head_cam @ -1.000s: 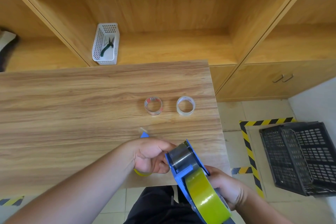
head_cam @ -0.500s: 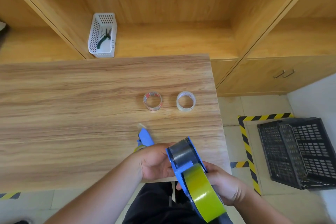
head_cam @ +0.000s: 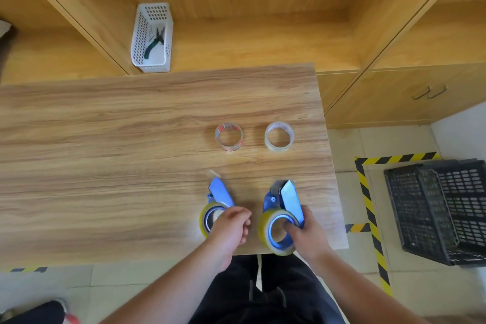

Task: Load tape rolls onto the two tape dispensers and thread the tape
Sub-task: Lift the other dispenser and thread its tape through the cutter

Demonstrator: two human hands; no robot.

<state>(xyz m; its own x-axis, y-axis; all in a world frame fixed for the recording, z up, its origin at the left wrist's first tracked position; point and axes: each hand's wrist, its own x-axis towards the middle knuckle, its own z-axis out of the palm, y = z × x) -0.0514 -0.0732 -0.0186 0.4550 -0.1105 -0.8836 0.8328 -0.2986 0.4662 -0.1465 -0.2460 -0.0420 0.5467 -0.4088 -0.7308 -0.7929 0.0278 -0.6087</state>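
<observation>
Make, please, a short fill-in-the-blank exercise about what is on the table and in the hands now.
1. Both tape dispensers, the left and the right, are coloured ____.
2. The right hand grips the ____ dispenser.
3. Past the dispensers, ____ clear tape rolls, one beside the other, lie on the table.
4. The white basket holds ____.

Missing words: blue; right; two; pliers

Wooden table, carrying two clear rolls side by side, left roll and right roll, and nearer the front edge two blue dispensers with yellow tape, left dispenser and right dispenser.
</observation>
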